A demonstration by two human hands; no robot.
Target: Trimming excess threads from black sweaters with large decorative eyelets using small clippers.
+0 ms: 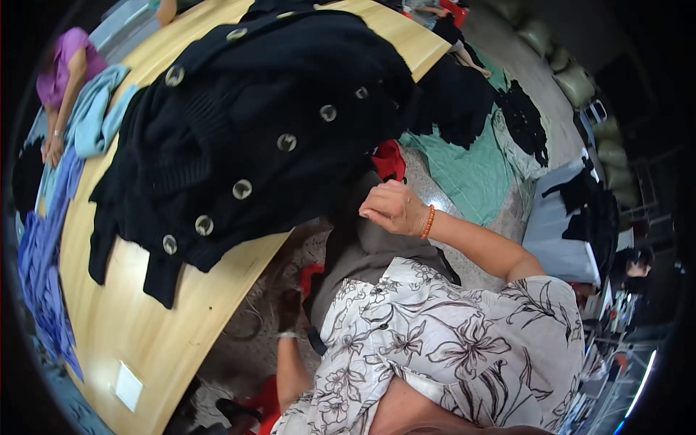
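A large black knit cardigan [246, 130] with big round silver buttons lies spread over the curved wooden table [145, 319], its near side bunched up and hanging off the edge. My right hand [391, 209], an orange bead bracelet on the wrist, has its fingers curled closed at that hanging dark fabric. My left hand [290, 308] hangs low in shadow below the table edge, a band on its wrist, next to grey cloth [362, 254]. Its fingers are too dark to make out. My white floral shirt [449, 341] fills the lower frame.
Another person in a purple top [65, 65] handles light blue cloth [94, 116] at the table's far left. Blue-purple fabric [43, 268] lies along the left edge. Green sheet [471, 174] with black garments [522, 119] covers the floor to the right. A red item [389, 159] is under the cardigan.
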